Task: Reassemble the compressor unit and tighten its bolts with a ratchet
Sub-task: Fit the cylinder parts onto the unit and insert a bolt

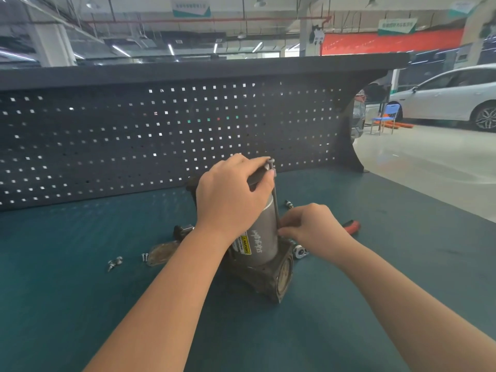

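Compressor unit (264,237) stands upright mid-bench, heavy and rigid metal. My left hand (230,196) wraps its top; my right hand (312,228) pinches the long bolt (275,200) low down its side. Smooth canister could slip, so I'd grip the square base (268,280).

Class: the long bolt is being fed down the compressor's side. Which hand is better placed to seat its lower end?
Probably the right hand: its fingers already pinch the long bolt low beside the compressor. The left hand steadies the top.

Pegboard (161,135), white car (451,98), perhaps pliers (353,226)
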